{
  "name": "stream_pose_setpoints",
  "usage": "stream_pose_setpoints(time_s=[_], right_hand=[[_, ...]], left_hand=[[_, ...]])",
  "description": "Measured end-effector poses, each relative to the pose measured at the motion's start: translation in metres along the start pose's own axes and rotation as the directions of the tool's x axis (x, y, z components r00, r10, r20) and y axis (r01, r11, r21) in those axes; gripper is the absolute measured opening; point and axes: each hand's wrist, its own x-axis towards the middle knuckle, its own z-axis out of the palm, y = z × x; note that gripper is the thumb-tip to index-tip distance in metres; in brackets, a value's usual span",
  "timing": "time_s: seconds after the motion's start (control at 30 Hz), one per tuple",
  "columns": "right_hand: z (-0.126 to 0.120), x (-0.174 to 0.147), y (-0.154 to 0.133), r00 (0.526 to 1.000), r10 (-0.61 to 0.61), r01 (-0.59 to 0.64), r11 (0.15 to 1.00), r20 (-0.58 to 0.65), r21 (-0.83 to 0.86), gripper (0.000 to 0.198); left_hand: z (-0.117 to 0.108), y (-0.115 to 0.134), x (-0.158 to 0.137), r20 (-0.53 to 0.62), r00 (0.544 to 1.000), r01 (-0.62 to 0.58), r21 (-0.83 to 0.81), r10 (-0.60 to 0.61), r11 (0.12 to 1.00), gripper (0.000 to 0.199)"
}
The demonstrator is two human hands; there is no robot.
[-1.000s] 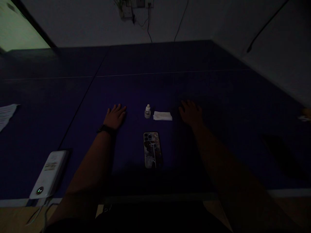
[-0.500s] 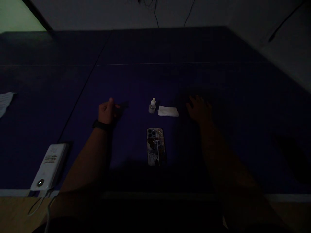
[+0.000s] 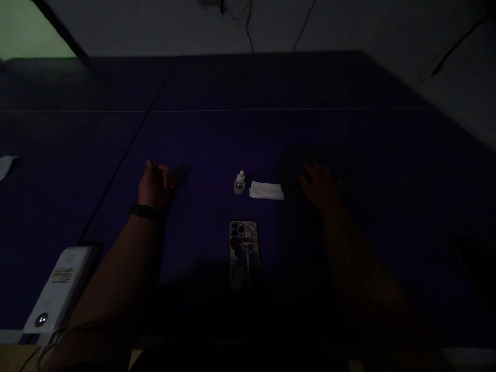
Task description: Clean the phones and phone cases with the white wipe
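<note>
My left hand is on the blue table left of centre, turned partly palm up, with the thumb apart and the fingers loosely bent around nothing. A dark watch band circles that wrist. To the right, my right hand lies palm down with fingers spread, holding nothing. Between the hands stands a small clear dropper bottle with a white top. Beside it lies a folded white cloth or tissue, nearest my right hand. Closer to me, a phone rests back up in a patterned case, its lower end in shadow.
A white power bank with a lit round display and cables lies by my left forearm. Some paper shows at the far left. A dark flat object is faint at right. Cables hang on the back wall.
My left hand has turned from a loose fist to a more opened palm and shifted left. The right hand stays flat. The whole view has tilted slightly, so objects sit lower.
</note>
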Motion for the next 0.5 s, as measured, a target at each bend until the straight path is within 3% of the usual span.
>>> stream_pose_setpoints(time_s=[0.3,0.5], right_hand=[[-0.0009,0.0038,0.002,0.999,0.042,-0.041,0.997,-0.019,0.072,0.045],[-0.0008,0.0011,0.0025,0.999,0.016,-0.014,0.998,-0.03,0.063,0.044]], left_hand=[[0.003,0.003,-0.0066,0.095,0.993,0.056,0.088,-0.064,0.995,0.076],[-0.0025,0.006,-0.0042,0.163,0.982,0.091,0.051,-0.098,0.995,0.088]])
